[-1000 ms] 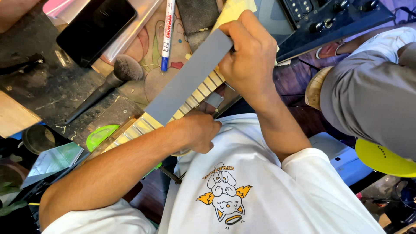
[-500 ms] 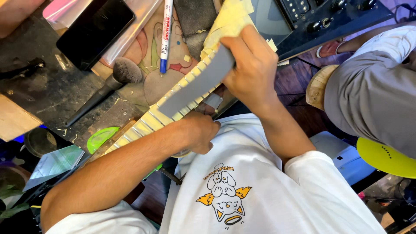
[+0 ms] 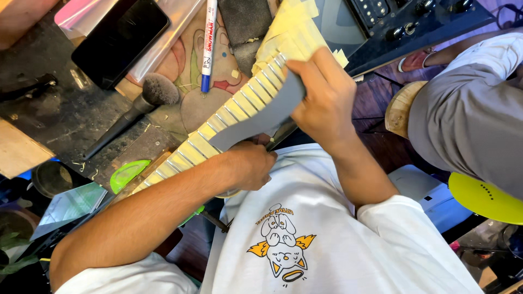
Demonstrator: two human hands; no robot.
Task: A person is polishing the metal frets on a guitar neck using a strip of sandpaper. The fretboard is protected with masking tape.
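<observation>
While the right hand [image 3: 321,103] grips a grey strip [image 3: 256,117], it lies along a guitar neck [image 3: 229,125].
The left hand [image 3: 251,166] is closed on the neck's near edge, its frets taped in yellow. Farther left lie a brush [image 3: 139,106], a blue marker [image 3: 208,43] and a dark phone [image 3: 120,41].

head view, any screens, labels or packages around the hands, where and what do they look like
Phone: top left on the bench, flat black rectangle, screen dark.
Marker pen: top centre, white barrel with a printed label, blue cap.
Plastic sleeve: under the phone, clear with a pink edge.
Both hands work elsewhere, on the taped guitar neck.
</observation>
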